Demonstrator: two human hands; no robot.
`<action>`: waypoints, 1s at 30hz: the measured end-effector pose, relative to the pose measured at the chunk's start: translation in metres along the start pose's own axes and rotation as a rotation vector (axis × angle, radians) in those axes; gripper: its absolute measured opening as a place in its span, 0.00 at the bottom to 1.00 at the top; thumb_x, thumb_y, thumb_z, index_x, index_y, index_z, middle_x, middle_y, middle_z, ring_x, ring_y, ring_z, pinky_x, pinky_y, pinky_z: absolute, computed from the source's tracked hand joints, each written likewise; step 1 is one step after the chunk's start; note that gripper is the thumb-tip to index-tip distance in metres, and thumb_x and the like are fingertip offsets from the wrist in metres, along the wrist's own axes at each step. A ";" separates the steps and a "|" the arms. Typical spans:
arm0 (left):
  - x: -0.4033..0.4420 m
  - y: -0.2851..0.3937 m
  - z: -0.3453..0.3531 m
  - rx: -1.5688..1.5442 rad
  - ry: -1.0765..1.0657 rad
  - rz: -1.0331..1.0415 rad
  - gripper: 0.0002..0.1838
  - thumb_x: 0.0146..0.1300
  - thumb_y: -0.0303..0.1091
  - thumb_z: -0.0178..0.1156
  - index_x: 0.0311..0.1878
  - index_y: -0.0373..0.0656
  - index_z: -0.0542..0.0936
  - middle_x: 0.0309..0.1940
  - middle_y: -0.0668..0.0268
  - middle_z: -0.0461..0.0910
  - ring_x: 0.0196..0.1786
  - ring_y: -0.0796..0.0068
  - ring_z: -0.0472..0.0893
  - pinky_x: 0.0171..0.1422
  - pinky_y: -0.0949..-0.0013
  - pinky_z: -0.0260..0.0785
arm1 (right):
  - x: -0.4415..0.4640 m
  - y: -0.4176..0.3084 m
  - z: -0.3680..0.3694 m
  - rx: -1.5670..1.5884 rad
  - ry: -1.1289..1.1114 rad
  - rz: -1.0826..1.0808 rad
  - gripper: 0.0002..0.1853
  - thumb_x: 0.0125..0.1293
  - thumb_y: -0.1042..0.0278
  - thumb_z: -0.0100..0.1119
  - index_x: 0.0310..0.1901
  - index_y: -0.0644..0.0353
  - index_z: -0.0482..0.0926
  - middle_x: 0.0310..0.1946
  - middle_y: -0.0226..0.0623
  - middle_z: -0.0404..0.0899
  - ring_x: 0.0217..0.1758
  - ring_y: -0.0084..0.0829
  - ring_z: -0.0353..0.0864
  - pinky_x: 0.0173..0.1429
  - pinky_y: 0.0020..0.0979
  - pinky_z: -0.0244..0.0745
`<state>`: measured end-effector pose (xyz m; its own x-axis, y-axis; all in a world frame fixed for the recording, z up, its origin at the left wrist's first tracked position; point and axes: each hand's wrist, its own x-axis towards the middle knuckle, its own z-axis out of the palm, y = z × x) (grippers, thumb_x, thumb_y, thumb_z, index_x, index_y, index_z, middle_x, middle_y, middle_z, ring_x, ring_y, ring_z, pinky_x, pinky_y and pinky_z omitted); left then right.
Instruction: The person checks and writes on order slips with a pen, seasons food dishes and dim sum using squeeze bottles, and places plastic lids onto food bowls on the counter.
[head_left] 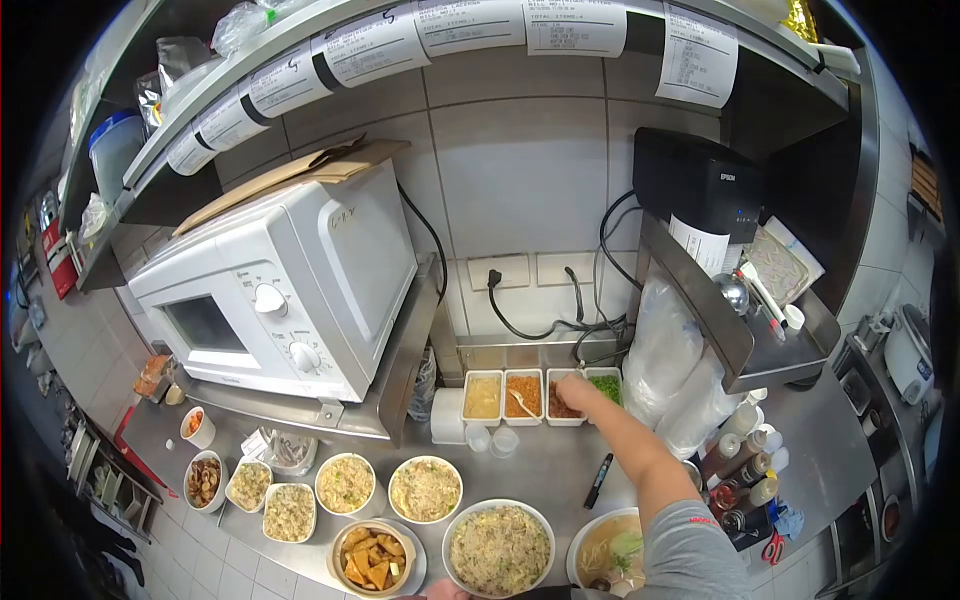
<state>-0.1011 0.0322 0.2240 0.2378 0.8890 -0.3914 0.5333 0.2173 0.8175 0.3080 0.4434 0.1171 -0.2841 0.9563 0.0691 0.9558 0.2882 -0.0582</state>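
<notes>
My right hand [574, 391] reaches down into a white tub of brown topping [562, 411], its fingers bunched together; what lies between them is hidden. Beside it stand tubs of chopped green herbs [606, 386], orange-brown crumbs [523, 398] with a spoon, and a pale yellow topping [482, 397]. Only a small part of my left hand [447, 590] shows at the bottom edge, between a large bowl of fried rice [500, 548] and a pot of fried brown pieces [372, 560]; its fingers cannot be made out. Under my right arm sits a bowl of noodle soup [608, 552].
More rice containers [426, 489] line the steel counter's left. A black marker [599, 481] lies near my right forearm. Sauce bottles [745, 455] and red scissors [773, 548] are at right. A microwave [290, 280] and a printer [697, 185] stand on raised shelves; order slips [575, 27] hang above.
</notes>
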 end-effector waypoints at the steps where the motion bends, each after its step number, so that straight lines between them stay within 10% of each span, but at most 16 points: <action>1: -0.001 -0.002 0.001 -0.001 0.007 0.009 0.17 0.64 0.31 0.55 0.53 0.32 0.72 0.34 0.60 0.80 0.36 0.74 0.80 0.40 0.72 0.72 | 0.003 0.012 -0.003 -0.079 -0.063 -0.175 0.08 0.51 0.71 0.56 0.30 0.62 0.83 0.31 0.46 0.82 0.34 0.44 0.82 0.42 0.38 0.77; 3: -0.006 0.008 -0.001 0.029 0.013 0.008 0.17 0.63 0.32 0.56 0.54 0.35 0.73 0.34 0.61 0.80 0.36 0.75 0.79 0.40 0.72 0.71 | -0.006 0.027 -0.011 0.296 0.119 -0.180 0.10 0.40 0.68 0.69 0.27 0.59 0.84 0.23 0.41 0.82 0.28 0.36 0.82 0.37 0.33 0.76; 9: -0.015 0.001 0.009 0.068 0.035 0.066 0.19 0.63 0.34 0.58 0.55 0.36 0.73 0.31 0.62 0.80 0.34 0.74 0.79 0.39 0.72 0.71 | -0.130 0.007 -0.080 1.396 -0.016 0.201 0.09 0.50 0.73 0.69 0.33 0.64 0.82 0.28 0.36 0.83 0.30 0.23 0.81 0.37 0.25 0.77; 20: -0.006 0.032 0.041 0.230 -0.226 -0.007 0.24 0.65 0.48 0.55 0.57 0.40 0.73 0.38 0.59 0.82 0.39 0.70 0.81 0.47 0.70 0.71 | -0.336 -0.041 -0.094 0.826 -0.394 0.236 0.10 0.59 0.70 0.62 0.41 0.64 0.82 0.31 0.35 0.84 0.32 0.22 0.81 0.42 0.23 0.75; 26: -0.005 0.017 0.082 0.181 -0.354 -0.026 0.23 0.66 0.49 0.52 0.57 0.45 0.74 0.44 0.60 0.81 0.46 0.68 0.79 0.51 0.69 0.69 | -0.351 -0.048 -0.107 0.668 -0.163 0.043 0.10 0.54 0.75 0.59 0.39 0.61 0.83 0.32 0.39 0.84 0.32 0.28 0.83 0.39 0.26 0.75; 29: -0.017 0.008 0.103 0.068 -0.260 -0.024 0.19 0.64 0.41 0.56 0.52 0.36 0.76 0.32 0.60 0.81 0.30 0.76 0.79 0.34 0.72 0.70 | -0.348 -0.053 -0.115 0.585 0.025 -0.058 0.05 0.49 0.76 0.62 0.30 0.63 0.81 0.25 0.38 0.81 0.25 0.32 0.80 0.34 0.28 0.74; 30: -0.017 -0.005 0.107 0.131 -0.327 -0.060 0.23 0.66 0.45 0.53 0.58 0.41 0.72 0.43 0.57 0.80 0.40 0.70 0.80 0.42 0.68 0.74 | -0.347 -0.055 -0.117 0.558 0.067 -0.074 0.04 0.48 0.76 0.63 0.28 0.64 0.80 0.23 0.38 0.79 0.24 0.32 0.79 0.32 0.28 0.73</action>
<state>-0.0213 -0.0274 0.1812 0.4388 0.6958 -0.5687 0.6490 0.1924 0.7361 0.3624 0.0903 0.2124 -0.3263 0.9325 0.1548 0.7434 0.3543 -0.5674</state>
